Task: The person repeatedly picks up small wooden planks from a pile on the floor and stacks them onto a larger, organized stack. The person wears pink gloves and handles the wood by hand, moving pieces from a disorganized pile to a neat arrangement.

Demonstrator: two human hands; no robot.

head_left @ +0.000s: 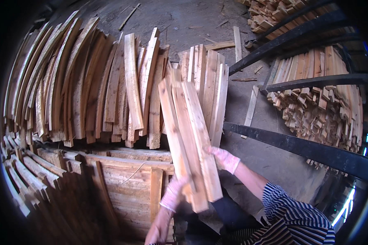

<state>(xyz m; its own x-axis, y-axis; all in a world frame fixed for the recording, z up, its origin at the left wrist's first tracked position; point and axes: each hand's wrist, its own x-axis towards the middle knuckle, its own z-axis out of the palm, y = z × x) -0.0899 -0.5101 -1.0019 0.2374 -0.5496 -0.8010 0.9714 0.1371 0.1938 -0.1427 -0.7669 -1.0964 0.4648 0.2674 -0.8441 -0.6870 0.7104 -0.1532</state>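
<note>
A bundle of rough wooden boards slants across the middle, its near ends above my legs. My left hand, in a pale pink glove, is closed on the bundle's left side near its lower end; its fingers are partly blurred. On the opposite edge, my right hand, gloved alike, grips the rightmost board with its fingers partly hidden. The bundle's far ends overlap a row of stacked boards, and whether they touch it I cannot tell.
A long pile of boards fills the left. Below it stands a wooden plank panel beside more stacked slats. Dark metal bars cross the right, before another wood stack. Loose strips lie on the floor.
</note>
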